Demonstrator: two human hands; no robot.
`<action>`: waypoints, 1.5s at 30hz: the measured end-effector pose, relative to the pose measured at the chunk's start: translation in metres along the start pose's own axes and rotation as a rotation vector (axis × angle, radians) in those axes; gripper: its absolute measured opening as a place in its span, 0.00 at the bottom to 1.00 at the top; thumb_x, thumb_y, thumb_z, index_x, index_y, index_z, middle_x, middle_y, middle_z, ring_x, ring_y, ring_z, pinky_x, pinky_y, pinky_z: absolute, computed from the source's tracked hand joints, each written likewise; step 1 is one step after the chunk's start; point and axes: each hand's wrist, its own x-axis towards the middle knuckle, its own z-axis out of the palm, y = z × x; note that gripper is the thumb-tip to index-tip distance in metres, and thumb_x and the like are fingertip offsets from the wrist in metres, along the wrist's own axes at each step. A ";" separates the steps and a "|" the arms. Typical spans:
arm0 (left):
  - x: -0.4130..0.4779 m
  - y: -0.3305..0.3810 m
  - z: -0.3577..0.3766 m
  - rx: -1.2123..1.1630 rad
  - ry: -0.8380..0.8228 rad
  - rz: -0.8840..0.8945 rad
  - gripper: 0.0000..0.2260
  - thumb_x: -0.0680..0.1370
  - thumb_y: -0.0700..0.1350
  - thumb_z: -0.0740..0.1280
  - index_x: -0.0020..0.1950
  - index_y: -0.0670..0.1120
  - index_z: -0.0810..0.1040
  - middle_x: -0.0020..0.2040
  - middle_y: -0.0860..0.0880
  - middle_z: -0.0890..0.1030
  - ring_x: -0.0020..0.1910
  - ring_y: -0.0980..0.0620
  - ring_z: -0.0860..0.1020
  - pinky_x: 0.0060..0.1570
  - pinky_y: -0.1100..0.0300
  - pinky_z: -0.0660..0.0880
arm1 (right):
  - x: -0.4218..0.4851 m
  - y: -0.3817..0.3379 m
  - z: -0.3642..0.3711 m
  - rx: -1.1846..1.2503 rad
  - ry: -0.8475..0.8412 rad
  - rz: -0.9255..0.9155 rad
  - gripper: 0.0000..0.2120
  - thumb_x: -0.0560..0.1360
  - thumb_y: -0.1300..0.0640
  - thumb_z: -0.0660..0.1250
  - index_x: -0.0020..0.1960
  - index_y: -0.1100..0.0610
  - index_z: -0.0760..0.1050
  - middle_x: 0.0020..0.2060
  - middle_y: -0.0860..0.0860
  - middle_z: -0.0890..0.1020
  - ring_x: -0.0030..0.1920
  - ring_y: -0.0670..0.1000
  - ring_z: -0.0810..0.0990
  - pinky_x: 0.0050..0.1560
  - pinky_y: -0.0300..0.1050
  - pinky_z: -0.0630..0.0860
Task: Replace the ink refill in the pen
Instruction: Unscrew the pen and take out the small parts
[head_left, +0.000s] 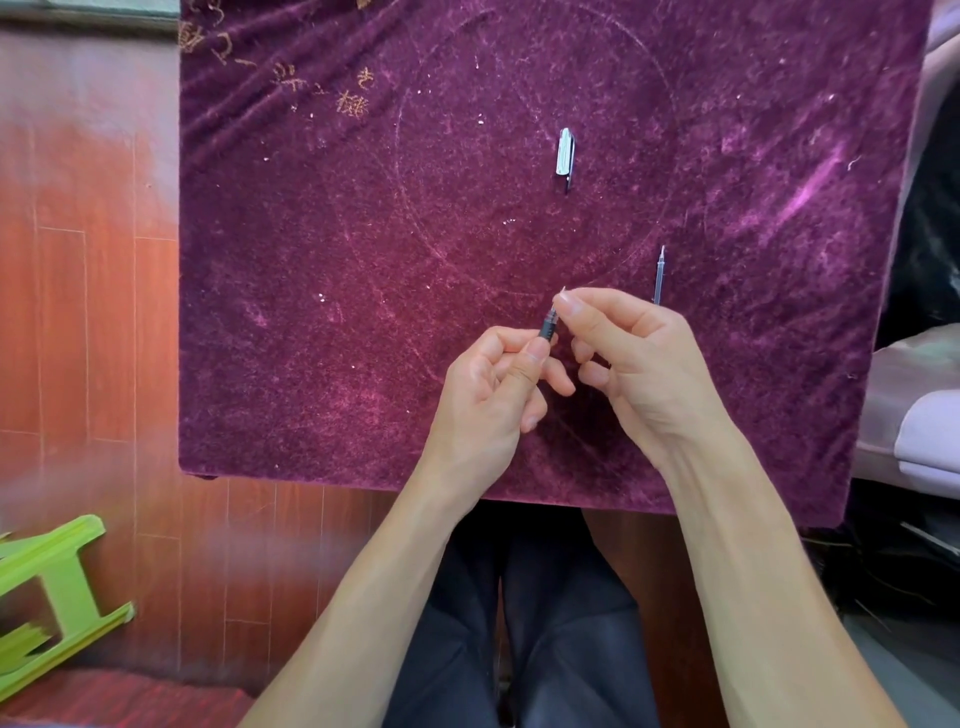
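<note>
Left hand (493, 389) grips pen (548, 327) steady so right hand (639, 358) can pinch its tip, probably to work it loose; cap (566, 156) parked beyond pen, refill (658, 275) just right.

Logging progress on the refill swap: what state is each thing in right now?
pen barrel: uncapped, gripped by left hand.
right hand: pinches a small part at the barrel's tip.
pen cap: off, lying on the cloth.
refill: loose on cloth, beside right hand.
</note>
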 end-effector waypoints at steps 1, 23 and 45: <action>0.000 0.000 0.000 0.002 -0.006 0.002 0.07 0.86 0.44 0.61 0.53 0.46 0.78 0.40 0.48 0.85 0.24 0.59 0.70 0.28 0.67 0.69 | 0.000 0.000 -0.001 -0.004 0.003 0.001 0.05 0.77 0.51 0.78 0.49 0.52 0.89 0.40 0.48 0.82 0.37 0.42 0.75 0.36 0.38 0.72; 0.008 0.000 0.006 0.030 0.003 -0.036 0.10 0.86 0.44 0.61 0.58 0.39 0.78 0.40 0.48 0.85 0.24 0.59 0.70 0.28 0.67 0.70 | 0.010 -0.006 -0.012 -0.063 -0.050 -0.014 0.09 0.77 0.46 0.77 0.52 0.50 0.88 0.37 0.44 0.84 0.36 0.41 0.75 0.36 0.38 0.72; 0.014 -0.003 0.011 0.031 -0.006 -0.055 0.10 0.86 0.44 0.62 0.59 0.40 0.78 0.41 0.47 0.85 0.25 0.58 0.70 0.29 0.63 0.70 | 0.019 -0.007 -0.022 0.009 -0.069 -0.023 0.06 0.80 0.54 0.75 0.53 0.54 0.89 0.40 0.50 0.79 0.38 0.44 0.73 0.35 0.36 0.71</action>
